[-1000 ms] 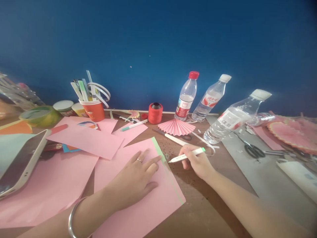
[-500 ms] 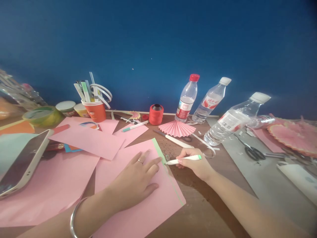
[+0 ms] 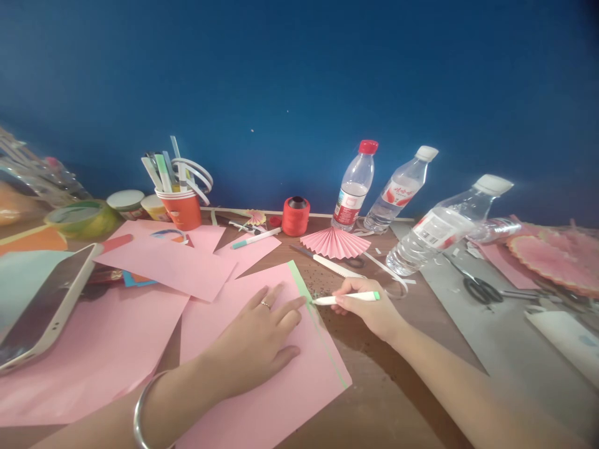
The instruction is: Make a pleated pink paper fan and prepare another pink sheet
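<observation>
My left hand lies flat with fingers spread on a pink sheet of paper. A green band runs down the sheet's right edge, wide at the far end and thin nearer me. My right hand grips a white marker with a green end, its tip at the green-coloured edge just beyond my left fingertips. Close by on the table lie a white-handled cutter and a pleated pink paper fan.
Three water bottles stand at the back right, near black-handled scissors. A red thread spool and a red cup of markers are at the back. Left are more pink sheets, a phone and a tape roll.
The marker tip has shifted slightly up along the sheet's edge, away from me, and my right hand has moved a little with it. My left hand stays in place.
</observation>
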The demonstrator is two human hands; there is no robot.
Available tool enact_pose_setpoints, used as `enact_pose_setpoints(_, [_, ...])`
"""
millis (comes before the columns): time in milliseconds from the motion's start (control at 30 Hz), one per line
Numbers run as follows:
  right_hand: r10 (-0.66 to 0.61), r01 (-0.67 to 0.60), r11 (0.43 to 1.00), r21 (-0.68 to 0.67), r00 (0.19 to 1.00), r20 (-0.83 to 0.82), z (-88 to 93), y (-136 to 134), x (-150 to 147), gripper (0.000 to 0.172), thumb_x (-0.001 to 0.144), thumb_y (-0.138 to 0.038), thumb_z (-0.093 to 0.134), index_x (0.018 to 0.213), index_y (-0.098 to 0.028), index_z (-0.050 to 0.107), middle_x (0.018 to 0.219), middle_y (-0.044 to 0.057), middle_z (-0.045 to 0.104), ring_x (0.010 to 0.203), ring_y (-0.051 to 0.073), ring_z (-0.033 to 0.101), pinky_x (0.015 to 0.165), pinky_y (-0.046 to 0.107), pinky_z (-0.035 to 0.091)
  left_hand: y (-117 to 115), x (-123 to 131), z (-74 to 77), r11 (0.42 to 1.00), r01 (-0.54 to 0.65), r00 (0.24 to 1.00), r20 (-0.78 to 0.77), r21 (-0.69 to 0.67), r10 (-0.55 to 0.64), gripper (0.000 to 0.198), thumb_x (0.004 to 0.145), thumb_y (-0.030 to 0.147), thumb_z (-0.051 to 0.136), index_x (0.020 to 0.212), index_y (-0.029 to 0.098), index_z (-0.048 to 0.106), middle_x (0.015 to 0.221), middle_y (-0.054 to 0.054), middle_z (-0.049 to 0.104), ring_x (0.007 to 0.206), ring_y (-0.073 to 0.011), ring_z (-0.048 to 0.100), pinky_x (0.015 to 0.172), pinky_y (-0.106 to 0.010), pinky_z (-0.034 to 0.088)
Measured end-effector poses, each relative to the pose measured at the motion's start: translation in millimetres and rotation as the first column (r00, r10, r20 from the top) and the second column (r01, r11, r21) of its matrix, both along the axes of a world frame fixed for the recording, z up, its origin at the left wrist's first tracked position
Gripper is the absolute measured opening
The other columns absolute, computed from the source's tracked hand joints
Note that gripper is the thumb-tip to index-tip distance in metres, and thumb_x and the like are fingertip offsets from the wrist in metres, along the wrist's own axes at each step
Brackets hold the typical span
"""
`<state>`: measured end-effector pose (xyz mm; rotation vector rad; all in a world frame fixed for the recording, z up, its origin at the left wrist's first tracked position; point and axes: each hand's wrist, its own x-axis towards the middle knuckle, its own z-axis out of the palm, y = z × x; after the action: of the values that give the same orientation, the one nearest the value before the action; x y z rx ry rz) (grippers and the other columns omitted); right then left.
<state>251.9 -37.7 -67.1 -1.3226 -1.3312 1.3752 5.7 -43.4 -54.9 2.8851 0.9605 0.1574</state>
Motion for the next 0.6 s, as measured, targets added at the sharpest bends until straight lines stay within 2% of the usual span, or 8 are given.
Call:
enact_pose_setpoints(200, [-0.012, 0.012, 1.000, -0.002, 1.000, -0.013, -0.5, 0.4, 0.0, 0.013, 0.068, -0.027, 0.066, 0.065, -0.016, 0.059, 0.062, 0.002, 0.067, 0.058, 0.015, 0.061, 0.059, 0.028, 0.049, -0.4, 0.3, 0.8, 1.000, -0.001, 1.000, 0.002, 0.006, 0.001, 0.024, 0.086, 0.036, 0.050, 0.106, 0.023, 0.052, 0.140, 0.001, 0.042, 0.130, -0.0346, 0.031, 0.104, -0.052, 0.026])
enact_pose_setpoints(300, [0.026, -0.027, 0.999, -0.034, 1.000, -0.008, -0.3, 0.4, 0.0, 0.014, 0.067, -0.026, 0.066, 0.061, -0.016, 0.058, 0.057, 0.001, 0.065, 0.055, 0.015, 0.060, 0.055, 0.027, 0.048, -0.4, -0.2, 0.9, 1.000, 0.001, 1.000, 0.000, 0.003, -0.001, 0.023, 0.087, 0.037, 0.049, 0.105, 0.023, 0.052, 0.140, 0.002, 0.042, 0.129, -0.0346, 0.031, 0.104, -0.052, 0.026])
enact_pose_setpoints(433, [-0.006, 0.006, 1.000, 0.006, 1.000, -0.006, 0.3, 0.4, 0.3, 0.012, 0.069, -0.026, 0.064, 0.065, -0.016, 0.059, 0.062, 0.002, 0.066, 0.058, 0.015, 0.061, 0.059, 0.027, 0.048, -0.1, -0.4, 0.8, 1.000, 0.003, 1.000, 0.011, 0.006, -0.003, 0.024, 0.087, 0.037, 0.048, 0.106, 0.022, 0.052, 0.139, 0.001, 0.043, 0.129, -0.0346, 0.032, 0.104, -0.052, 0.026])
enact_pose_setpoints(600, [0.016, -0.016, 1.000, 0.003, 1.000, -0.003, 0.5, 0.2, 1.0, 0.010, 0.069, -0.024, 0.063, 0.063, -0.017, 0.058, 0.059, 0.001, 0.065, 0.055, 0.014, 0.059, 0.056, 0.027, 0.047, -0.1, -0.2, 0.6, 1.000, 0.002, 1.000, 0.001, -0.001, -0.002, 0.024, 0.087, 0.036, 0.049, 0.106, 0.022, 0.052, 0.139, 0.000, 0.043, 0.129, -0.0351, 0.032, 0.105, -0.052, 0.025])
